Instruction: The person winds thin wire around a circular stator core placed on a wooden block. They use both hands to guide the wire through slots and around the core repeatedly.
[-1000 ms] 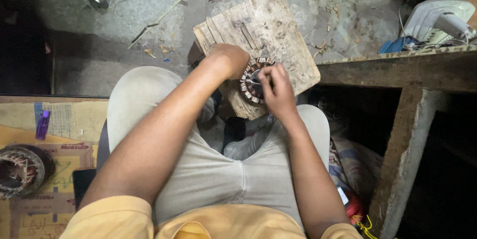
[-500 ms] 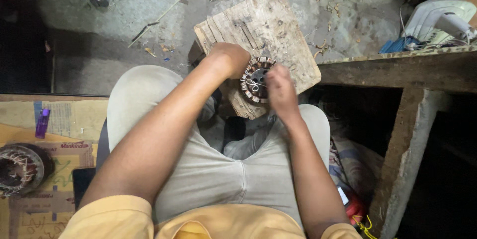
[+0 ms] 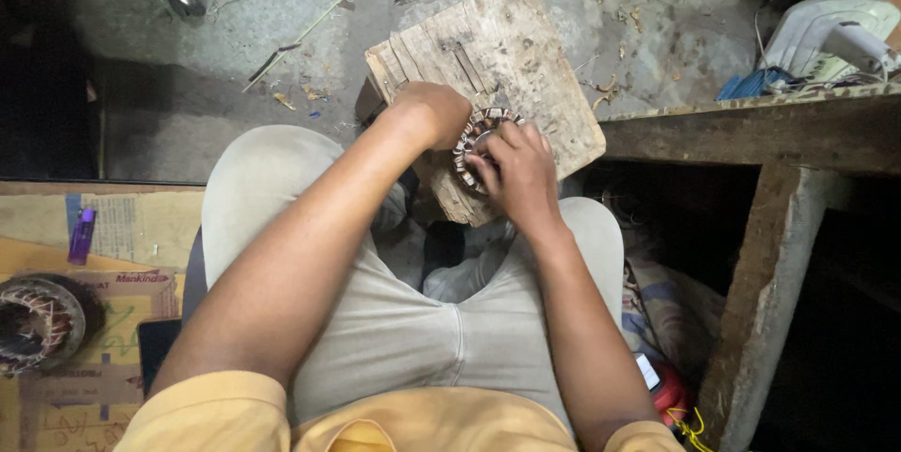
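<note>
A round motor stator with copper windings rests on a worn wooden block between my knees. My left hand grips the stator's left rim and steadies it. My right hand covers its right side, fingers closed over the winding; I cannot tell if a small tool is in them. Most of the stator is hidden under both hands.
A second wound stator lies on flattened cardboard at my left, with a purple lighter and a dark phone nearby. A rough wooden bench stands at right, a white fan housing on it. Concrete floor beyond.
My right hand has shifted slightly over the stator's right side; the left hand and the block stay where they were.
</note>
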